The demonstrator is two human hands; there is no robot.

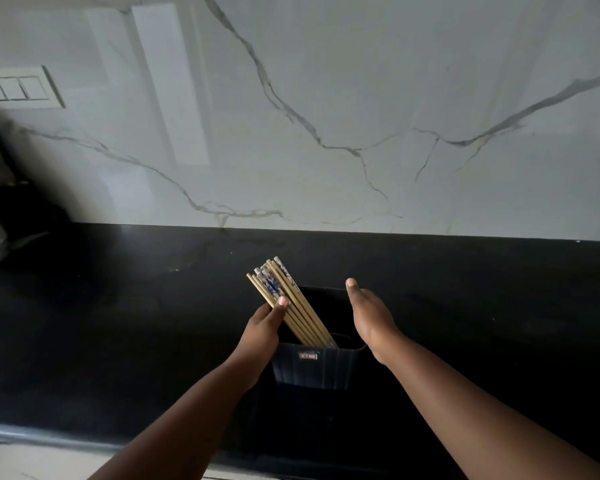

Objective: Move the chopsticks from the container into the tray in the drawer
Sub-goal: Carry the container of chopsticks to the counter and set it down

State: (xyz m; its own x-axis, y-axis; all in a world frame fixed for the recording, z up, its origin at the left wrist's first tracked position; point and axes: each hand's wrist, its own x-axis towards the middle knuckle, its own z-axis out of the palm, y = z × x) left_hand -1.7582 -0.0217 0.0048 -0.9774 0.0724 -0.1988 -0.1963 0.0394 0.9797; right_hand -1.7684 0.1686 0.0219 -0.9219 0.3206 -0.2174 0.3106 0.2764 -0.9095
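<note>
Left hand (262, 336) grips the chopsticks (291, 303), which lean up and leftward out of the dark container (314, 367), seemingly resting inside; right hand (369, 317) hovers released just beside its right rim, farther from the bundle

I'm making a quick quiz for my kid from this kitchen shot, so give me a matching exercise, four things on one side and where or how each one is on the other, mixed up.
Things:
1. chopsticks
2. left hand
3. right hand
4. switch plate

States:
A. open, beside the container, holding nothing
B. on the marble wall, far left
C. leaning left out of the black container
D. gripping the bundle

Pairs: 1-C, 2-D, 3-A, 4-B
</note>
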